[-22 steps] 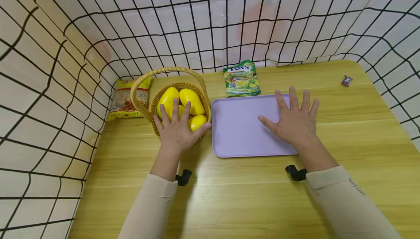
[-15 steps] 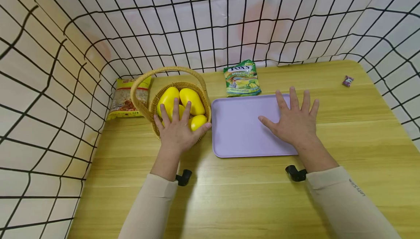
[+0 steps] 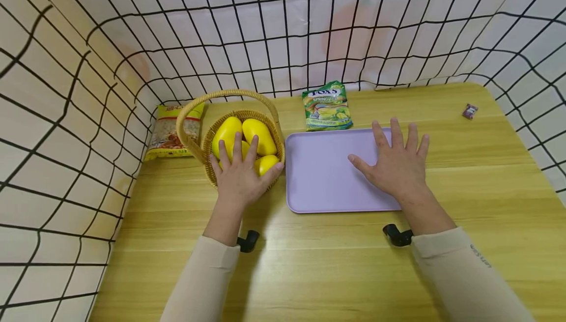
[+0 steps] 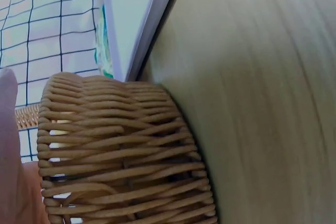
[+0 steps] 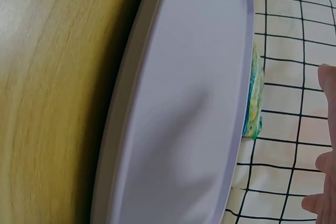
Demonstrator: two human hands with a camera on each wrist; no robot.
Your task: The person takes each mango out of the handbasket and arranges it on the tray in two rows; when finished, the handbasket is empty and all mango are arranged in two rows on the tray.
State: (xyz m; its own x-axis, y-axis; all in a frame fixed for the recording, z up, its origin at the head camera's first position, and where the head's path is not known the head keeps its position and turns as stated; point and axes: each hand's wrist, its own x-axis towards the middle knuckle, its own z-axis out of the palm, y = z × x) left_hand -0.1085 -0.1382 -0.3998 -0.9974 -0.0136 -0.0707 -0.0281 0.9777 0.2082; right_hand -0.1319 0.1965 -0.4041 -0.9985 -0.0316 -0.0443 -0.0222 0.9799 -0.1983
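My left hand (image 3: 240, 177) is spread palm down above a round wicker basket (image 3: 207, 140) with a tall arched handle. Several smooth yellow mangoes (image 3: 258, 136) lie inside, partly hidden by the fingers. The left wrist view shows the basket's woven side (image 4: 121, 156) close up, with the hand at its left edge. Over the right part of a lilac tray (image 3: 323, 174) hovers my right hand (image 3: 395, 169), its fingers straight and apart. In the right wrist view, the hand's shadow falls on the tray (image 5: 194, 40), and fingers (image 5: 328, 129) show at the right edge. Neither hand holds anything.
A green Fox's candy bag (image 3: 327, 106) lies behind the tray. Left of the basket is a yellow-edged food packet (image 3: 172, 132). One small purple wrapped candy (image 3: 470, 111) sits at the far right. Grid-patterned cloth walls (image 3: 292, 32) border the wooden table (image 3: 309, 263) behind and at the sides.
The head view has shifted very slightly. Both hands, the basket, the tray and the packets keep their places.
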